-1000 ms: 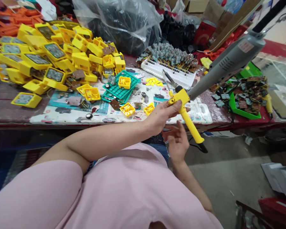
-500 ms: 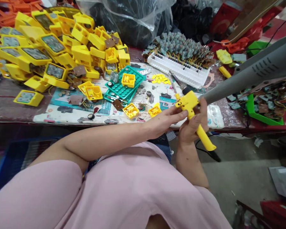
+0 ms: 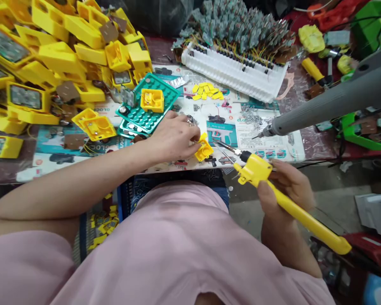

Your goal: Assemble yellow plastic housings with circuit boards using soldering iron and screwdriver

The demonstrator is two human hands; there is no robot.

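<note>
My right hand (image 3: pixel 287 186) is wrapped round the yellow handle of a soldering gun (image 3: pixel 257 169). Its metal tip and a thin feed tube point left, over the table's front edge. On the table, my left hand (image 3: pixel 174 137) is bent palm down. Its thumb and index finger close at the left edge of a small yellow plastic housing (image 3: pixel 204 148); the other fingertips are hidden. Left of this hand, another yellow housing (image 3: pixel 152 100) sits on a green studded tray (image 3: pixel 168 91). A pair of open yellow housings (image 3: pixel 98 127) lies farther left.
A grey electric screwdriver (image 3: pixel 324 95) hangs at the right, bit pointing left above scattered screws (image 3: pixel 252 116). Yellow housings (image 3: pixel 66 59) are heaped at the left. A white rack (image 3: pixel 235 74) of wired circuit boards stands behind small yellow tabs (image 3: pixel 206 90). A green bin (image 3: pixel 362 133) is at right.
My left hand has let go of the soldering gun and moved left to the small housing. My right hand has drawn the gun right and down. The view has moved closer to the table.
</note>
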